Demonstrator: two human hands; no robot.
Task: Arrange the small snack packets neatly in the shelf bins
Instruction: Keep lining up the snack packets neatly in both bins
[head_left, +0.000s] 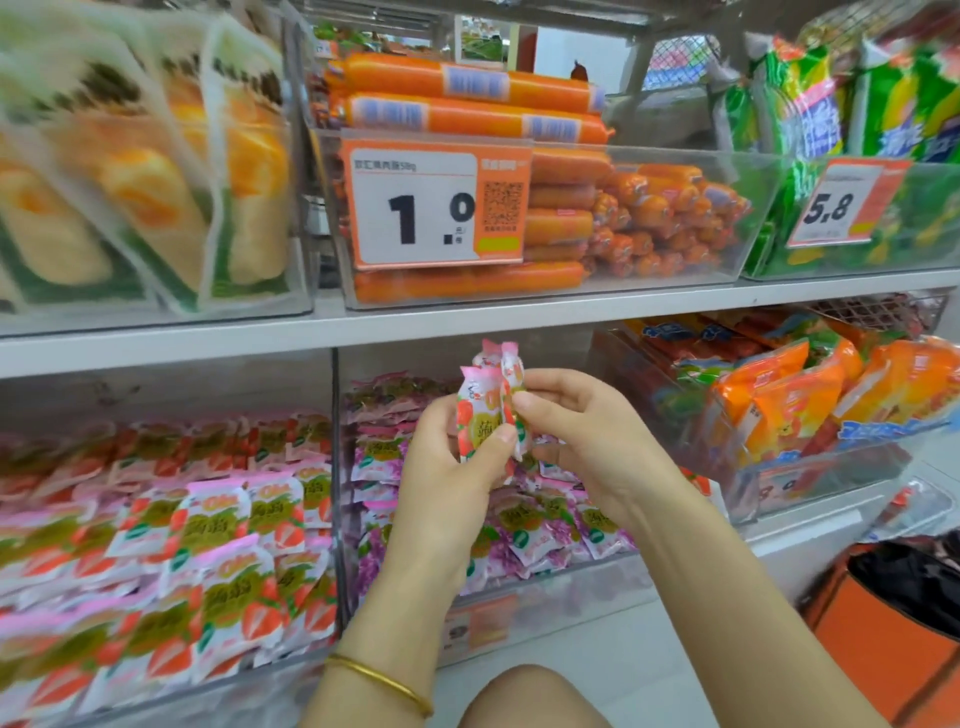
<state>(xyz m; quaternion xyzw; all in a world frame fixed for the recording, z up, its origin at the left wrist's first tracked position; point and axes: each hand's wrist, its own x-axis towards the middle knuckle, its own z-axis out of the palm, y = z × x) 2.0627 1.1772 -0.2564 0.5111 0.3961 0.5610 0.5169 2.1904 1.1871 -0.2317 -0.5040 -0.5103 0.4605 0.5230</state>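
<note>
Both hands hold a small upright bunch of pink-and-white strawberry snack packets (485, 405) in front of the lower shelf. My left hand (447, 478) grips the bunch from the left, thumb across the front. My right hand (582, 431) pinches its right edge with thumb and forefinger. Behind the hands a clear bin (519, 587) holds purple grape packets (550, 525). The clear bin to its left (291, 670) is full of red strawberry packets (228, 551), lying overlapped and uneven.
The upper shelf carries a bin of orange sausages (571, 223) with a 1.0 price tag (436, 208), bread packs (130, 171) at left and green bags (852, 104) at right. Orange snack bags (800, 400) fill the lower right bin. An orange-and-black container (893, 618) stands at bottom right.
</note>
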